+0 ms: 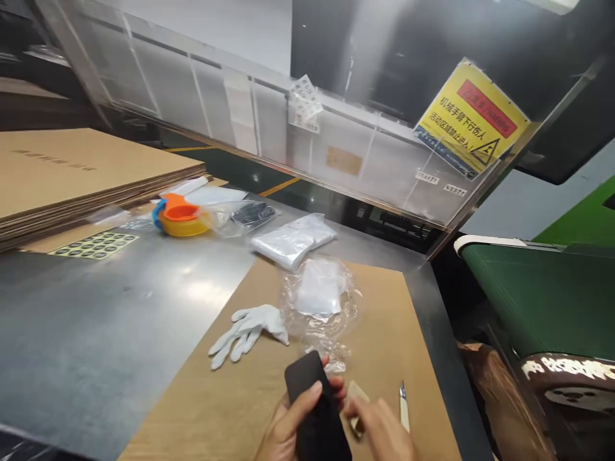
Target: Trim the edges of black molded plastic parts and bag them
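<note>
My left hand (293, 419) is wrapped round a black, flat piece with rounded corners (317, 403), shaped like a phone. The thumb lies over its face and fingertips show at its far edge. Just right of it, my right hand (379, 426) is closed, with its fingers on a small beige piece (356, 392); motion blurs it and its kind is unclear. A craft knife (403, 404) with a pale handle lies to the right on the cardboard sheet (384, 320). A white glove (250, 330) rests to the left, beside clear plastic bags (319, 291).
On the metal table (144, 320) are a folded plastic bag stack (293, 240), a bagged black item (252, 214), an orange and yellow tape dispenser (182, 218) and a label sheet (96, 244). Cardboard (96, 166) is piled left. A green conveyor (542, 294) stands right, a clear guard (278, 128) behind.
</note>
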A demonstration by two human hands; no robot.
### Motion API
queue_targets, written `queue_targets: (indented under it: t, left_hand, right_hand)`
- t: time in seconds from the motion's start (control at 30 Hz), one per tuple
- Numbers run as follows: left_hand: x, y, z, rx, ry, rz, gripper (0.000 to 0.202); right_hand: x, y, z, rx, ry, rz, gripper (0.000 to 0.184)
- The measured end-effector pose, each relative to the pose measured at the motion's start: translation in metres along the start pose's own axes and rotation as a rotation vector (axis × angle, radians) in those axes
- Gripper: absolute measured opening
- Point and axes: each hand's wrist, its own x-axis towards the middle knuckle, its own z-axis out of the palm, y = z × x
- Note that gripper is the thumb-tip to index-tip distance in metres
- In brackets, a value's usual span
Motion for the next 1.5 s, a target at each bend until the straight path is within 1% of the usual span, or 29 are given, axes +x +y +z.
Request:
queue_targets:
  t: [0.03,0.07,0.1,0.17,0.2,0.27,0.3,0.37,0.4,0.43,0.47,0.5,0.53,0.57,0.6,0.63,0.67,0.73,0.8,0.87,0.97,1.03,1.13,1.2,1.27,1.3,1.37,1.43,1.5]
  left_hand:
    - [-0.003,0.007,-0.006,0.037,0.025,0.062,0.051]
    - [-0.006,0.014,-0.013,0.107,0.013,0.135,0.048]
    - [-0.010,0.020,-0.023,0.198,-0.023,0.206,0.044]
    - [-0.017,0.030,-0.044,0.397,-0.119,0.329,0.033]
    - [-0.019,0.033,-0.055,0.488,-0.158,0.386,0.028]
    - [-0.021,0.039,-0.075,0.636,-0.213,0.510,0.023]
    - [-0.022,0.041,-0.084,0.701,-0.246,0.579,0.024]
    - [-0.023,0.046,-0.098,0.820,-0.335,0.713,0.031]
    - [-0.025,0.049,-0.102,0.878,-0.377,0.763,0.033]
    - [-0.026,0.051,-0.104,0.936,-0.411,0.797,0.032]
    - [-0.028,0.054,-0.106,0.992,-0.436,0.811,0.030]
    - [-0.030,0.056,-0.106,1.040,-0.449,0.808,0.027]
    - [-0.033,0.057,-0.106,1.077,-0.454,0.802,0.022]
    - [-0.035,0.059,-0.105,1.101,-0.458,0.795,0.015]
    - [-0.038,0.060,-0.105,1.111,-0.460,0.794,0.013]
    - [-0.040,0.062,-0.105,1.112,-0.457,0.803,0.017]
    - [-0.043,0.063,-0.106,1.113,-0.452,0.818,0.020]
    - [-0.047,0.066,-0.109,1.133,-0.480,0.835,0.014]
    - [-0.050,0.068,-0.113,1.188,-0.528,0.808,0.007]
    - [-0.050,0.066,-0.116,1.244,-0.540,0.784,0.008]
    - [-0.050,0.062,-0.119,1.238,-0.542,0.822,0.021]
    - [-0.050,0.060,-0.118,1.194,-0.562,0.807,0.019]
    - [-0.051,0.060,-0.116,1.196,-0.593,0.723,0.010]
    - [-0.051,0.058,-0.116,1.222,-0.618,0.730,0.013]
    - [-0.050,0.055,-0.116,1.195,-0.616,0.763,0.019]
    - [-0.049,0.053,-0.116,1.167,-0.615,0.758,0.019]
    - [-0.049,0.052,-0.116,1.125,-0.617,0.694,0.012]
    - [-0.050,0.050,-0.115,1.117,-0.622,0.636,0.007]
    - [-0.050,0.048,-0.114,1.108,-0.621,0.633,0.009]
  right_hand:
    - [-0.001,0.001,0.011,0.008,-0.035,0.056,0.049]
    - [-0.003,0.004,0.021,-0.028,-0.080,0.109,0.050]
    - [-0.006,0.009,0.031,-0.094,-0.130,0.160,0.049]
    - [-0.015,0.018,0.052,-0.221,-0.225,0.228,0.037]
    - [-0.019,0.021,0.060,-0.245,-0.263,0.240,0.031]
    - [-0.025,0.021,0.068,-0.165,-0.297,0.193,0.027]
    - [-0.024,0.017,0.067,-0.082,-0.283,0.159,0.029]
    - [-0.014,0.003,0.052,0.119,-0.224,0.131,0.035]
    - [-0.005,-0.008,0.041,0.216,-0.193,0.165,0.037]
    - [0.005,-0.021,0.030,0.300,-0.200,0.204,0.036]
    - [0.017,-0.036,0.019,0.391,-0.194,0.192,0.037]
    - [0.028,-0.051,0.010,0.456,-0.186,0.136,0.040]
    - [0.038,-0.065,0.004,0.496,-0.182,0.028,0.043]
    - [0.046,-0.078,0.000,0.517,-0.195,-0.082,0.046]
    - [0.052,-0.089,0.000,0.521,-0.208,-0.177,0.049]
    - [0.056,-0.097,0.002,0.518,-0.218,-0.252,0.051]
    - [0.057,-0.102,0.005,0.514,-0.220,-0.294,0.052]
    - [0.055,-0.106,0.013,0.528,-0.181,-0.294,0.052]
    - [0.048,-0.106,0.020,0.562,-0.135,-0.260,0.054]
    - [0.042,-0.107,0.023,0.578,-0.128,-0.232,0.052]
    - [0.038,-0.110,0.020,0.587,-0.174,-0.219,0.050]
    - [0.038,-0.109,0.015,0.599,-0.213,-0.209,0.054]
    - [0.040,-0.106,0.008,0.585,-0.244,-0.226,0.061]
    - [0.042,-0.106,0.005,0.568,-0.249,-0.258,0.060]
    - [0.044,-0.107,0.003,0.552,-0.245,-0.282,0.058]
    - [0.044,-0.108,0.002,0.550,-0.255,-0.280,0.058]
    - [0.044,-0.106,0.002,0.560,-0.276,-0.238,0.059]
    - [0.041,-0.103,0.005,0.584,-0.262,-0.212,0.059]
    - [0.037,-0.102,0.007,0.599,-0.228,-0.216,0.056]
